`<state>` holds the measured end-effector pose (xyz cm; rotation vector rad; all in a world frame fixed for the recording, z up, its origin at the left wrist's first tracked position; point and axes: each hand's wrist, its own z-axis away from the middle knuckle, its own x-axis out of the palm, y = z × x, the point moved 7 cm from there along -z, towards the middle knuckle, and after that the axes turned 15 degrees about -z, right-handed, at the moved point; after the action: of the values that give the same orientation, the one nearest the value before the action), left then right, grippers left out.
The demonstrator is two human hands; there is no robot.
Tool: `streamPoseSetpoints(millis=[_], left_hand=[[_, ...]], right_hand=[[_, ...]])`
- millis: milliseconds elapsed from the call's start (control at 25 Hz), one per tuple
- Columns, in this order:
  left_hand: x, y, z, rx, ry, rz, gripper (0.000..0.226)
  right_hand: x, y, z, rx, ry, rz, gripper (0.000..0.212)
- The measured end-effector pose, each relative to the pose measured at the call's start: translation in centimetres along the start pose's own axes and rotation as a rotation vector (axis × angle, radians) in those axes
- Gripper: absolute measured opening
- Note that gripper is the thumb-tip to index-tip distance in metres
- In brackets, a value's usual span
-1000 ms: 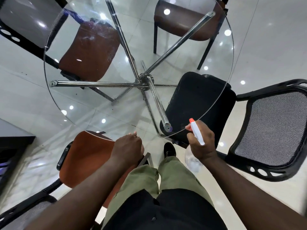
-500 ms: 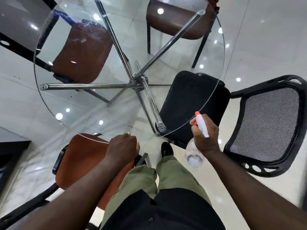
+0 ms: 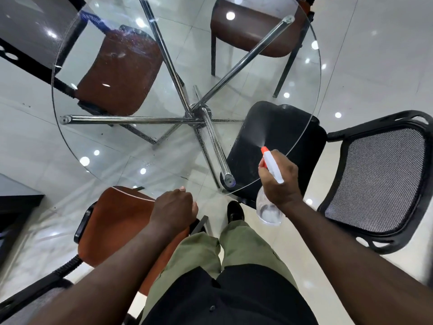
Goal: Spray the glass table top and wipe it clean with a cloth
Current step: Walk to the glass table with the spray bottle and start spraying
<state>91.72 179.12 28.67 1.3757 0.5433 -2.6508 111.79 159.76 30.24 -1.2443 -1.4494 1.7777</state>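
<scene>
A round glass table top [image 3: 117,148] on crossed chrome legs [image 3: 131,119] fills the upper view. My right hand [image 3: 282,186] grips a spray bottle [image 3: 271,166] with a white head, orange nozzle and clear body, held over the table's near right edge. A thin mist fans out from the nozzle across the glass. My left hand [image 3: 173,207] hovers at the near edge with its fingers curled; nothing shows in it. No cloth is in view.
A black mesh chair [image 3: 379,179] stands to the right, its seat [image 3: 269,127] partly under the glass. A brown chair [image 3: 117,221] is close by my left leg. Two more brown chairs [image 3: 121,71] sit at the far side. The floor is glossy white tile.
My right hand has lifted the bottle up and forward over the table edge, and mist now comes from the nozzle. My left hand stays by the near edge.
</scene>
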Motion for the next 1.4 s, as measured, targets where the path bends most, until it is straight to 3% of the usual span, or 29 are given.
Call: streamPoseSetpoints(millis=[200, 520, 600, 840, 960, 1080, 1280, 1400], left_hand=[[-0.9, -0.2, 0.1, -0.01, 0.007, 0.019, 0.031], [1.1, -0.2, 0.5, 0.008, 0.012, 0.067, 0.026], [1.8, -0.5, 1.1, 0.003, 0.052, 0.138, 0.026], [3.8, -2.3, 3.6, 0.02, 0.174, 0.349, 0.059], [6.4, -4.6, 5.4, -0.06, 0.09, 0.353, 0.068], [8.4, -6.6, 6.7, -0.127, 0.042, 0.36, 0.072], [11.5, -10.2, 8.2, -0.198, 0.035, 0.479, 0.074], [12.4, -12.1, 9.0, -0.195, 0.05, 0.517, 0.072]], right_hand=[[-0.9, 0.4, 0.4, 0.036, 0.057, -0.037, 0.006], [-3.8, 4.1, 3.6, 0.18, 0.141, 0.017, 0.005], [-3.3, 3.9, 4.8, 0.151, 0.091, 0.063, 0.002], [3.8, 1.8, 7.6, 0.049, -0.226, 0.003, 0.017], [8.1, 0.2, 8.4, -0.003, -0.34, 0.0, 0.023], [12.4, -1.1, 8.7, -0.025, -0.419, 0.023, 0.004], [19.6, -3.3, 9.1, -0.19, -0.522, 0.1, 0.007], [22.9, -5.5, 9.0, -0.152, -0.542, 0.046, 0.013]])
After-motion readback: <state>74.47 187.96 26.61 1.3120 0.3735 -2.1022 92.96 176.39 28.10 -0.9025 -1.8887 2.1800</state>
